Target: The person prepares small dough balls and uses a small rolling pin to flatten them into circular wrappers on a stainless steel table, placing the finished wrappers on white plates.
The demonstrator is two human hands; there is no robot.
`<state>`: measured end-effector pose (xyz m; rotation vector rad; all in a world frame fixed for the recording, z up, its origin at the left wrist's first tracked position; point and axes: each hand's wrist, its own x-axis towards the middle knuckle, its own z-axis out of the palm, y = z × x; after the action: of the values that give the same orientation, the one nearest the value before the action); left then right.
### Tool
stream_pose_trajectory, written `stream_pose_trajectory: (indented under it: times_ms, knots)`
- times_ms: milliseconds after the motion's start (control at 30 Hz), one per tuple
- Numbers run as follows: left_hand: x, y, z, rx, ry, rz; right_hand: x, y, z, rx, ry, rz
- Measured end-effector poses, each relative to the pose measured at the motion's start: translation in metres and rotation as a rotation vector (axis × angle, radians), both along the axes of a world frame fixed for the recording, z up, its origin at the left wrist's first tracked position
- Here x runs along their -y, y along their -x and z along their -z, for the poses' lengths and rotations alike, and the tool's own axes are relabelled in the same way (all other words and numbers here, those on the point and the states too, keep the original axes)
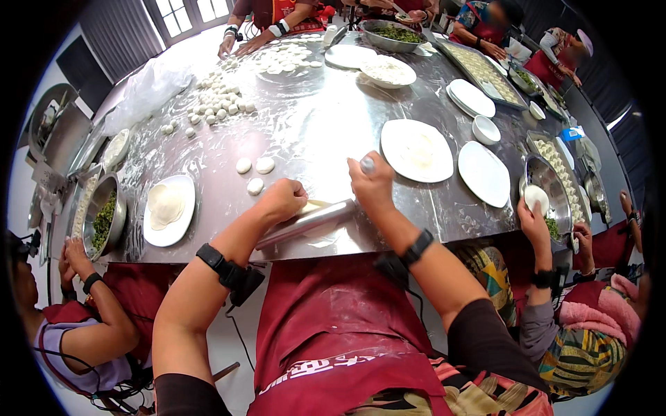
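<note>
A steel rolling pin [306, 224] lies slantwise on the floured metal table in front of me. My right hand [373, 184] is closed round its far right handle, whose rounded end shows above the fingers. My left hand [283, 199] pinches the edge of a thin dough wrapper [316, 205], mostly hidden by the hand and the pin. Just beyond my left hand sit three flattened dough pieces: one nearest [255, 186], one to its upper right [265, 165] and one to its upper left [243, 165].
On the left, a white plate [158, 236] holds rolled wrappers beside a steel bowl [119, 216] of green filling. Many dough balls [216, 100] lie farther off. White plates [395, 163] [484, 182] stand to the right. Co-workers' hands [534, 225] [78, 258] work on both sides.
</note>
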<state>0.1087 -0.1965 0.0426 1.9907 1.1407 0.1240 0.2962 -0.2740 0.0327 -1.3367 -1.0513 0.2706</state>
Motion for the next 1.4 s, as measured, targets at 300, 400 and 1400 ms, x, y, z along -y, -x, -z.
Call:
stream_pose_trajectory:
  times_ms: [300, 400, 1400]
  knots:
    - [0.022, -0.009, 0.0, -0.149, -0.173, 0.179, 0.097, 0.013, -0.008, -0.086, 0.034, -0.091]
    - [0.021, -0.025, -0.004, 0.039, -0.076, 0.231, 0.094, 0.01, -0.006, -0.1, 0.036, -0.138]
    - [-0.055, 0.047, 0.039, -0.141, -0.622, 0.034, 0.092, 0.009, -0.004, -0.185, 0.042, -0.25]
